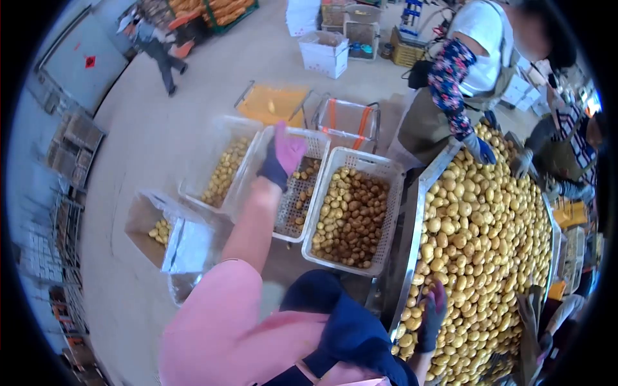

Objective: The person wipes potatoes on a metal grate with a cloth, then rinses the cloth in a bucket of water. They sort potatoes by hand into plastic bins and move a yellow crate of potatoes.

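- While the right hand (432,315) rests on the potatoes (476,244) heaped on the desk (417,215), the left hand (286,154) hangs above the middle crate (312,147); I judge the step in hand to be moving potatoes between heap and crates.
- Blur hides the left fingers' grip, though no potato shows between them; the right fingers curve against the heap, and whether they grip one I cannot tell.
- A next pick, as I judge it, calls for the right fingers to close round one potato without pushing its neighbours.
- Potatoes look smooth, firm and rounded, from nearly round to oval, pale yellow to tan; those in the right crate (394,222) run browner on one side.
- Crates are white, seemingly plastic, with perforated walls; the left crate (193,186) also holds potatoes, as does an open carton (145,231) beside a thin, glossy sheet (187,248).
- Gloves on both hands pair dark knit-looking fabric with a pink-purple coating.
- Bare metal edges the desk, and a co-worker's gloved hand (479,149) touches the heap's far end.
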A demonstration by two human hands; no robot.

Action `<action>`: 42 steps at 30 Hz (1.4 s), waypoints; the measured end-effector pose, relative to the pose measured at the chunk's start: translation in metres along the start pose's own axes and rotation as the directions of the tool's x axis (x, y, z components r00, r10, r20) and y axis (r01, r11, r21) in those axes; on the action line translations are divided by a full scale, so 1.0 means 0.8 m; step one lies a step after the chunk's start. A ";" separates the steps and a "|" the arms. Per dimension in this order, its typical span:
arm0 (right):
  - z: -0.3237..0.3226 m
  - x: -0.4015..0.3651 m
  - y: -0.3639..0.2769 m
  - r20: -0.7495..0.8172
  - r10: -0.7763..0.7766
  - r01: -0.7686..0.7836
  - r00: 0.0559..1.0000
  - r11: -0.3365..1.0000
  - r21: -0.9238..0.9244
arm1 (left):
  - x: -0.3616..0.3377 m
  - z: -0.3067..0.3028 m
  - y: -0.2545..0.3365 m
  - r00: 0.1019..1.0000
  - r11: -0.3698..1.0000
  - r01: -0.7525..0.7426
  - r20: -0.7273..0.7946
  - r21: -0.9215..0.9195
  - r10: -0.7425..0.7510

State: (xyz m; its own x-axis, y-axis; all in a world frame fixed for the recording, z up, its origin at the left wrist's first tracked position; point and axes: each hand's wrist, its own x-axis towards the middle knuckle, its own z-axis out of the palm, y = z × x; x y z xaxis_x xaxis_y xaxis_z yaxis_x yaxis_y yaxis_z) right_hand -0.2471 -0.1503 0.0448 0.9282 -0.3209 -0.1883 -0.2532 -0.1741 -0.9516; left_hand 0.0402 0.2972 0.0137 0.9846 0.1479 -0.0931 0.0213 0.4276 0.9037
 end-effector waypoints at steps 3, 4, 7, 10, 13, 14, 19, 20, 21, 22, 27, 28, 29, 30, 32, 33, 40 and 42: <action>-0.047 -0.062 0.049 -0.347 0.084 -0.040 0.934 0.990 0.132 | -0.051 0.108 -0.001 0.992 0.993 0.100 0.069 0.056 -0.104; -0.067 -0.081 0.096 -0.405 0.155 -0.158 0.901 0.987 0.026 | -0.075 0.148 -0.036 0.962 0.972 0.229 0.139 0.051 -0.234; -0.048 -0.132 0.077 -0.537 -0.159 -0.092 0.829 0.907 -0.411 | -0.172 0.231 -0.147 0.810 0.801 -0.230 0.565 0.553 -0.157; -0.039 -0.173 0.066 -0.501 -0.188 -0.343 0.845 0.528 -0.777 | -0.278 0.293 -0.207 0.405 0.184 -0.891 0.910 0.415 -0.092; -0.048 -0.238 0.092 -0.671 -0.160 -0.552 0.724 0.450 -0.702 | -0.350 0.327 -0.206 0.088 0.171 -0.977 0.969 0.130 -0.231; -0.054 -0.261 0.101 -0.745 -0.087 -0.664 0.661 0.394 -0.635 | -0.361 0.328 -0.210 0.055 0.154 -0.982 0.946 0.110 -0.320; -0.089 -0.393 0.168 -0.973 -0.030 -0.907 0.229 0.357 -0.224 | -0.368 0.338 -0.233 -0.068 0.110 -0.993 0.935 -0.031 -0.349; -0.101 -0.415 0.179 -0.982 -0.041 -0.914 0.182 0.363 -0.185 | -0.366 0.342 -0.235 -0.073 0.113 -0.993 0.941 -0.037 -0.331; -0.107 -0.424 0.188 -0.989 -0.054 -0.918 0.137 0.368 -0.147 | -0.362 0.347 -0.235 -0.082 0.108 -0.993 0.939 -0.049 -0.334; -0.110 -0.415 0.204 -0.991 -0.048 -0.919 0.125 0.370 -0.134 | -0.361 0.351 -0.234 -0.080 0.093 -0.994 0.928 -0.049 -0.365; -0.141 -0.295 0.233 -0.996 -0.069 -0.643 0.057 0.761 -0.089 | -0.374 0.361 -0.255 -0.093 0.149 -0.988 0.926 -0.040 -0.367; -0.141 -0.250 0.181 -0.990 0.093 -0.359 -0.102 0.925 0.124 | -0.379 0.368 -0.261 -0.085 0.155 -0.987 0.932 -0.031 -0.351; -0.131 -0.223 0.206 -0.988 0.072 -0.281 -0.133 0.954 0.108 | -0.384 0.374 -0.265 -0.092 0.111 -0.992 0.933 -0.056 -0.349; -0.117 -0.187 0.214 -0.974 0.116 -0.193 -0.193 0.969 0.153 | -0.389 0.381 -0.271 -0.092 0.065 -0.995 0.936 -0.074 -0.341; -0.108 -0.131 0.221 -0.926 0.340 0.128 -0.166 0.938 0.321 | -0.389 0.398 -0.279 -0.033 0.039 -0.999 0.923 -0.020 -0.383; -0.110 -0.109 0.205 -0.937 0.310 0.087 -0.159 0.950 0.300 | -0.386 0.411 -0.280 -0.112 0.137 -0.988 0.950 -0.075 -0.290; -0.219 -0.087 0.106 -0.958 0.196 0.369 0.211 0.891 0.264 | -0.378 0.522 -0.276 -0.053 0.071 -0.997 0.896 -0.024 -0.442; -0.254 -0.115 0.071 -0.840 0.110 0.699 0.532 0.502 0.509 | -0.363 0.547 -0.280 -0.165 0.335 -0.941 0.927 -0.046 -0.337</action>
State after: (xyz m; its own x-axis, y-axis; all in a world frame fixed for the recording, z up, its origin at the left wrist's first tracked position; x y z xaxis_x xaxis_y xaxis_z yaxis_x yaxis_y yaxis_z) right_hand -0.4023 -0.3199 0.0571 0.2367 -0.9716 -0.0010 0.6605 0.1616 -0.7332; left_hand -0.1742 -0.2317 0.0211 -0.0090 -0.9952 0.0976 -0.9274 0.0448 0.3714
